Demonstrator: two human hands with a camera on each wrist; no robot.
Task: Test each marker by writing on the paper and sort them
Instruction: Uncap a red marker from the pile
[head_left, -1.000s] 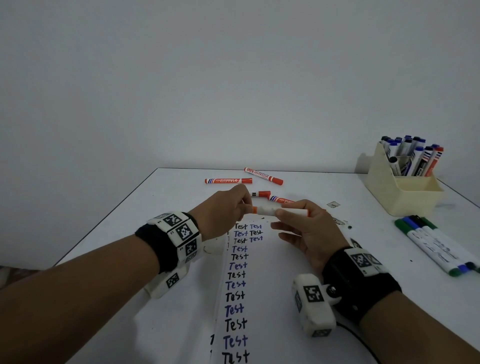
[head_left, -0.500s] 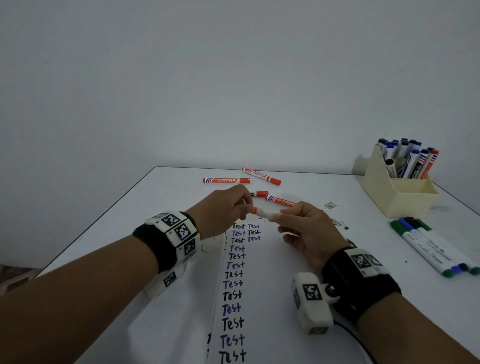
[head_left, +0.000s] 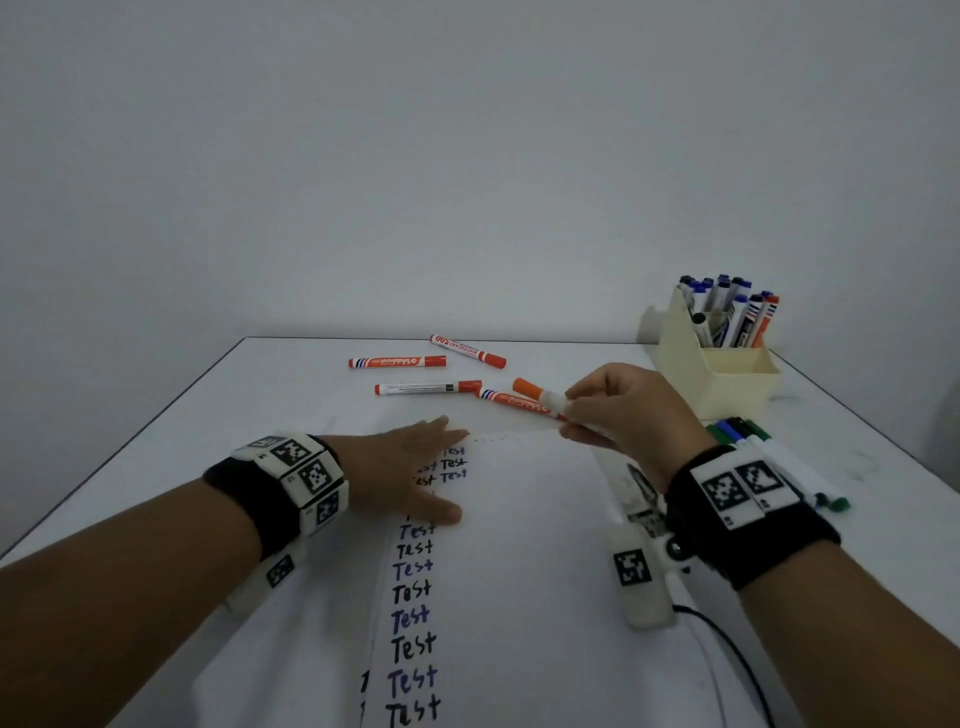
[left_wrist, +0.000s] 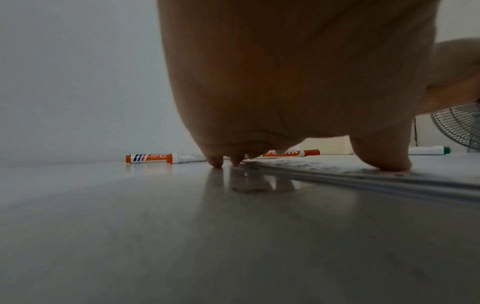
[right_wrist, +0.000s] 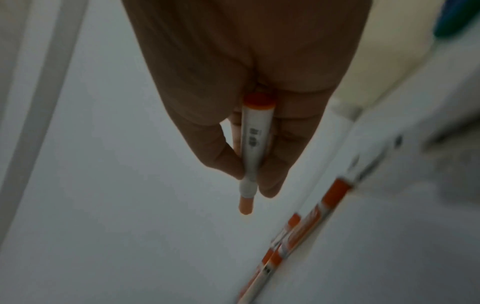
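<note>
Bare forearms, black wristbands (head_left: 754, 535) with white blocks bearing black-and-white square markers, thin black cable (head_left: 727, 649) at right wrist

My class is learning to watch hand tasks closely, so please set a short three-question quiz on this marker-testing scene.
1. True or false: the left hand is gripping a pen cap.
2. What colour is the tip of the held marker in the right hand? A green, B orange, C blue.
3. How many orange markers lie on the table beyond the paper?
Key: 1 false, it rests open, partly on the paper. 2 B. 3 four.
</note>
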